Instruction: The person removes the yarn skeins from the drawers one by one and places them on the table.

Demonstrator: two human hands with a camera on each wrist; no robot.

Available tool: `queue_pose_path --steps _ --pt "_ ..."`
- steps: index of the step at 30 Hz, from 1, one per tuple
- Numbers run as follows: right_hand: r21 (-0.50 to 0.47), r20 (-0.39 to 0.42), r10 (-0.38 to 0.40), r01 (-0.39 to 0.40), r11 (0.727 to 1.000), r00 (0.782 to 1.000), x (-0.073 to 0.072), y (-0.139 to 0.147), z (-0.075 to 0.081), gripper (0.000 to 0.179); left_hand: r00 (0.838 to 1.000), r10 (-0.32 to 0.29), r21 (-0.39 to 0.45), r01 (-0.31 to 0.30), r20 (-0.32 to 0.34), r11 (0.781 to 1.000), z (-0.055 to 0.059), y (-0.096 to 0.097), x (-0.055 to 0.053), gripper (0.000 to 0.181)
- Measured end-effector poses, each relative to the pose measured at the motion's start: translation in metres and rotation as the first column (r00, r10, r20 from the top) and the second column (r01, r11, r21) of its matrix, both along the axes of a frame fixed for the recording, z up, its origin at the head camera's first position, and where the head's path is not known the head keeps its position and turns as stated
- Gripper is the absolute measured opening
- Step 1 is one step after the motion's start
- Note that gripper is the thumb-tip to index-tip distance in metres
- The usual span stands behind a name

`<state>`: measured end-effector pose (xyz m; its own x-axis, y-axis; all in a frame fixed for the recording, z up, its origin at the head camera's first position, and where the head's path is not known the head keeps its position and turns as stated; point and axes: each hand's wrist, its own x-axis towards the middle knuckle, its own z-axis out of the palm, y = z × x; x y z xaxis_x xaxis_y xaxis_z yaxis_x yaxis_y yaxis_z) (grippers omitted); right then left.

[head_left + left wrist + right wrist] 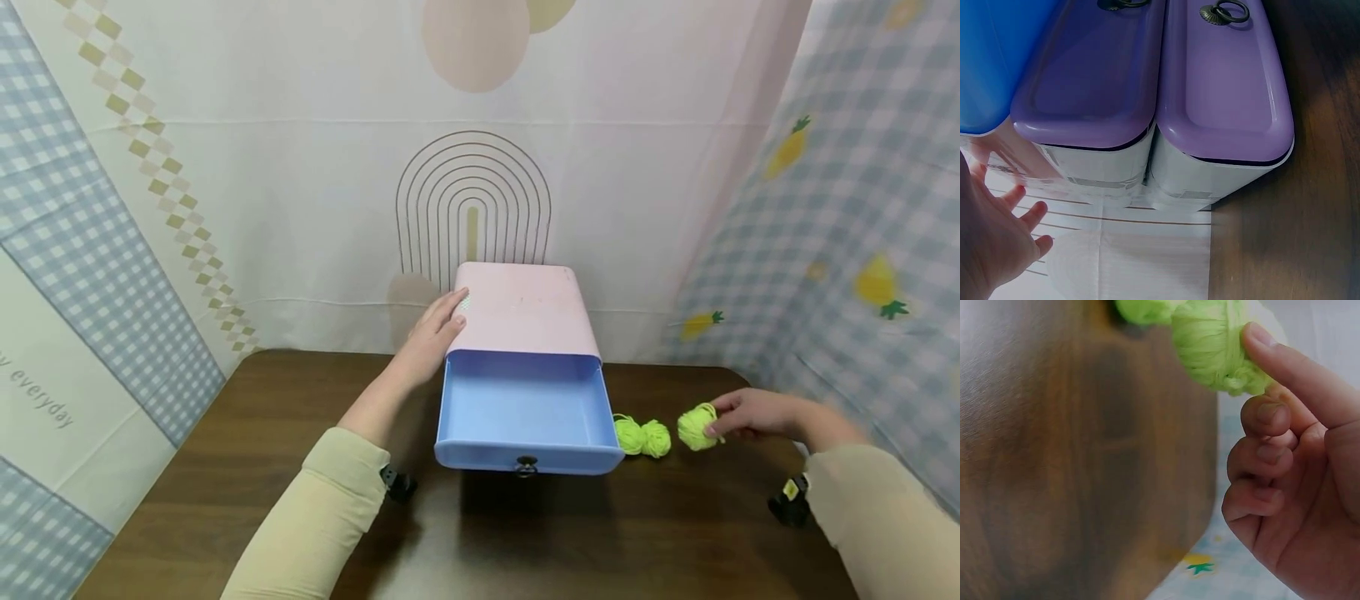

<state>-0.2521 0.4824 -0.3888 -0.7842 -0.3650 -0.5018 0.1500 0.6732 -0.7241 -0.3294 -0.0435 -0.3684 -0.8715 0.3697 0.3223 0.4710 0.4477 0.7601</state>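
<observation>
A pink-topped drawer unit (525, 308) stands on the table with its blue top drawer (517, 400) pulled out; nothing lies in that drawer. My left hand (431, 337) rests on the unit's left side and upper edge, fingers extended. In the left wrist view the same hand (997, 231) lies along the casing. Out to the right, my right hand (753, 412) pinches a lime-green yarn ball (697, 427) between thumb and fingers. Seen from the right wrist, the thumb presses the yarn ball (1216, 347) while the other fingers curl below it.
Two more green yarn balls (643, 437) lie on the brown wooden table (300, 467) beside the open drawer's right side. Below the blue drawer, two purple drawers (1229, 81) with ring pulls are closed. A patterned cloth (300, 208) hangs behind the table.
</observation>
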Motion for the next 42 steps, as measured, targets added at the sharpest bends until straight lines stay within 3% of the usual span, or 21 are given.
queue_pose_path --steps 11,16,22,36,42 --pt "-0.005 0.023 -0.01 0.01 1.0 1.0 0.0 0.005 -0.035 0.017 1.0 -0.003 0.006 0.003 0.005 1.0 0.001 -0.002 0.001 0.055" --pt "-0.008 0.022 -0.028 0.028 1.0 0.999 0.002 0.005 -0.043 0.026 1.0 -0.003 -0.003 0.003 0.005 1.0 0.0 0.0 0.0 0.056" --pt "0.029 0.0 -0.053 0.053 0.998 0.999 0.004 0.004 -0.048 0.044 1.0 -0.003 -0.005 0.003 0.007 1.0 0.001 0.001 0.0 0.056" --pt "0.039 -0.011 -0.146 0.146 0.988 0.989 0.007 0.002 -0.051 0.036 1.0 -0.004 -0.01 0.004 0.019 1.0 0.002 0.0 0.001 0.056" --pt "0.023 -0.038 -0.181 0.182 0.983 0.983 0.01 0.003 -0.047 0.056 1.0 0.002 -0.003 -0.002 0.019 1.0 0.001 0.0 0.001 0.056"
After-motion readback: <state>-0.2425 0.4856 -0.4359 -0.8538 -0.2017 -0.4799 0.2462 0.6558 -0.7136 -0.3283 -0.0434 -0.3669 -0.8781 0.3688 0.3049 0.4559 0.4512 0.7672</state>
